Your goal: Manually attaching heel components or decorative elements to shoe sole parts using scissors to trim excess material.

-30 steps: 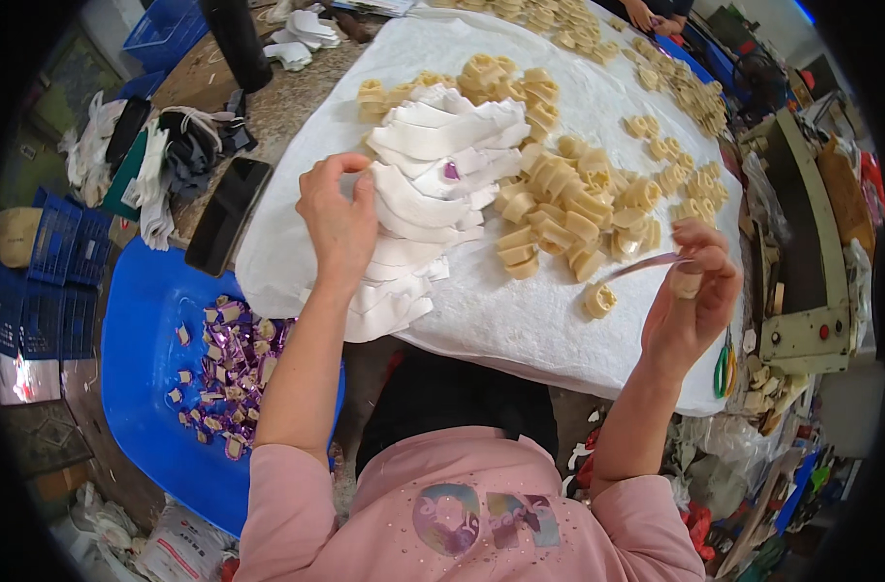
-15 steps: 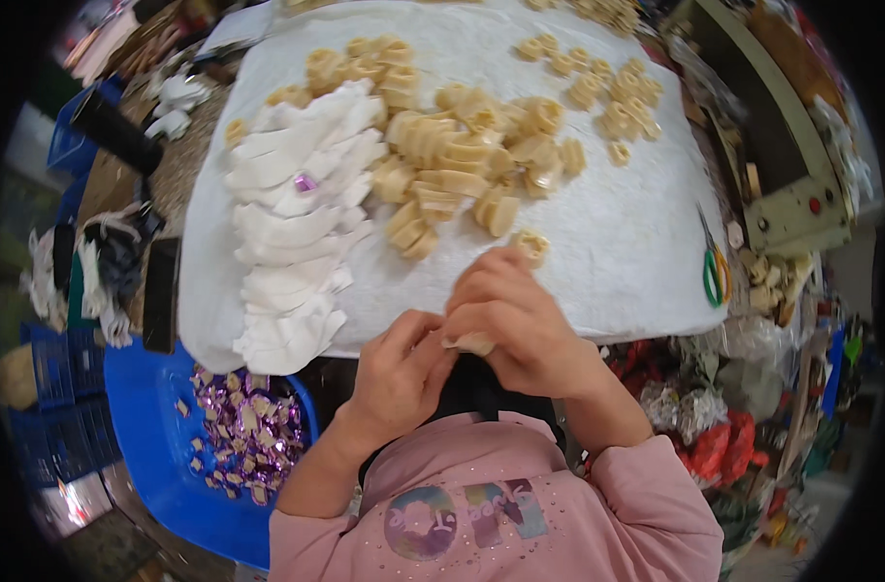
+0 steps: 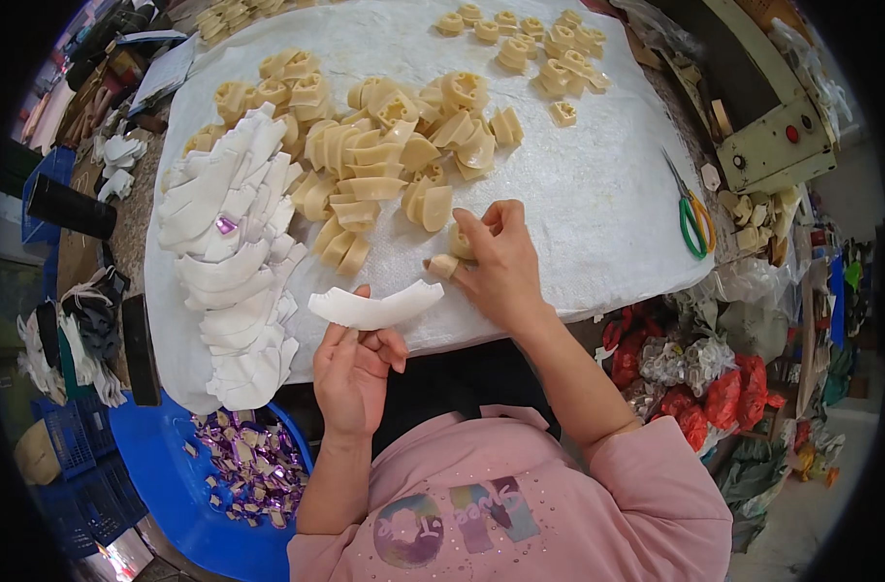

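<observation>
My left hand [image 3: 353, 380] pinches a curved white strip [image 3: 376, 310] between thumb and fingers, just over the front edge of the cloth-covered table. To its right, my right hand [image 3: 503, 264] has its fingers closed on a beige curled piece [image 3: 444, 266]. Another beige curl shows partly behind those fingers. Overlapping white strips [image 3: 239, 257] form a long pile on the left, with a small shiny purple piece [image 3: 226, 225] on top. Beige curled strips [image 3: 374, 160] lie heaped in the middle of the table, beyond both hands.
Smaller beige rolls [image 3: 559, 44] are grouped at the far right. Scissors with green and orange handles [image 3: 695, 223] lie by the right edge. A blue tub [image 3: 161, 475] of purple shiny pieces stands below left. A greenish metal machine [image 3: 777, 145] borders the table at right.
My hands, together before, have moved apart. The left now holds a white strip out flat; the right has gone to a beige curl on the table. The whole view has shifted.
</observation>
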Motion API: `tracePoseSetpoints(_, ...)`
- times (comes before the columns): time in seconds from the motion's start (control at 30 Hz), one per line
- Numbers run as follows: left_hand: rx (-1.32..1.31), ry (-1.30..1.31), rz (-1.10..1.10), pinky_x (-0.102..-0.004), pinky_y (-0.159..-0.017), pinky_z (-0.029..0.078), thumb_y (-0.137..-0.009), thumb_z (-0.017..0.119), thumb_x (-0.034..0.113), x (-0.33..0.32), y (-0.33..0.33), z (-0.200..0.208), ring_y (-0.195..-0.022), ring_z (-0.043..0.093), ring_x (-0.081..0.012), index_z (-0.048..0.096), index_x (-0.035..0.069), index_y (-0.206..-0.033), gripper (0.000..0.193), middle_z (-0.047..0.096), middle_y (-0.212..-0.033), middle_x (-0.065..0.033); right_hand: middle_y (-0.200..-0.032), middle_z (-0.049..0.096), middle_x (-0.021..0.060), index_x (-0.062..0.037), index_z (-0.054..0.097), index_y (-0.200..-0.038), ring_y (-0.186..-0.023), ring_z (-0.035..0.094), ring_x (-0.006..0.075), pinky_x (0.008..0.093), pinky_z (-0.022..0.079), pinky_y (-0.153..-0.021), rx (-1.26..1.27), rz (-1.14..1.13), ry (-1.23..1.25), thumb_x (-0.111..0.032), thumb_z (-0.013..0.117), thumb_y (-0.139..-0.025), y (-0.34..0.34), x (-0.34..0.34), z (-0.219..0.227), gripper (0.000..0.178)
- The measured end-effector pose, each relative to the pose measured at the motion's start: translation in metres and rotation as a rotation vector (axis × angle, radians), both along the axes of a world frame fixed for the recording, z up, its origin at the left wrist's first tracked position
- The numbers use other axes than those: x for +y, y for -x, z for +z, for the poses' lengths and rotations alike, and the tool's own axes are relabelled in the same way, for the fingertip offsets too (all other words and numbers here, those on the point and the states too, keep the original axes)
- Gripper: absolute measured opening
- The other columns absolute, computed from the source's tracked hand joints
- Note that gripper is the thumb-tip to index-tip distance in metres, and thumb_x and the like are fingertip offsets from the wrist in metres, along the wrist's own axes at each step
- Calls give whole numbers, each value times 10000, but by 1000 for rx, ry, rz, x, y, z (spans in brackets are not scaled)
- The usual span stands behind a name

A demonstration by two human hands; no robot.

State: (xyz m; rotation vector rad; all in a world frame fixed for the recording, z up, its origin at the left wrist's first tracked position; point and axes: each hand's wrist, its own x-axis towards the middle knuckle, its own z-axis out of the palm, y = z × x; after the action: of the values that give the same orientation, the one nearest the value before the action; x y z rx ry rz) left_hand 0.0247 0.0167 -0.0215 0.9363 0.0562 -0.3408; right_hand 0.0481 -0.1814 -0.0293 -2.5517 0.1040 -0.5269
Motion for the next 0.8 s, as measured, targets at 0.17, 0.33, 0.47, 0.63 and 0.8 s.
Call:
tracePoseSetpoints(0.17, 71, 319, 45, -263, -591, 443, -967, 435, 149, -2, 0, -3, -711, 576, -159, 485, -69, -1232, 347, 615, -862, -152, -1008, 501, 147, -49, 634, -1030, -957, 509, 327, 411, 437, -832, 109, 35, -239, -139, 740, -693, 9, -8, 10, 364)
tracePoseSetpoints(0.33, 57, 125, -104, -277, -596, 436, -975, 464, 249, 4, -3, -16, -678, 561, -159, 563, -51, -1104, 341, 631, -829, -134, -1075, 515, 150, -61, 648, -989, -998, 500, 325, 400, 432, -833, -51, 189, 119, -27, 656, -687, 10, -19, 17, 304)
tracePoseSetpoints(0.47, 36, 2, -12, -285, -598, 440, -984, 443, 287, -15, -2, -9, -696, 573, -170, 580, -40, -1049, 360, 631, -828, -124, -1040, 539, 151, -70, 650, -926, -947, 518, 311, 384, 447, -787, -71, 223, 247, -1, 597, -684, 0, -17, 6, 257)
tracePoseSetpoints(0.63, 35, 32, -40, -289, -646, 450, -989, 434, 267, -15, -3, -13, -730, 592, -176, 587, -49, -1060, 358, 643, -869, -131, -920, 549, 135, -58, 622, -829, -850, 541, 290, 376, 475, -690, 46, 222, 303, -31, 611, -683, -5, -17, 21, 149)
tracePoseSetpoints(0.8, 38, 70, -69, -299, -705, 461, -991, 437, 239, -14, -4, -15, -776, 599, -177, 586, -61, -1068, 344, 645, -942, -142, -876, 540, 124, -62, 621, -818, -838, 550, 285, 379, 485, -662, 163, 210, 350, -47, 634, -674, -8, -15, 25, 145)
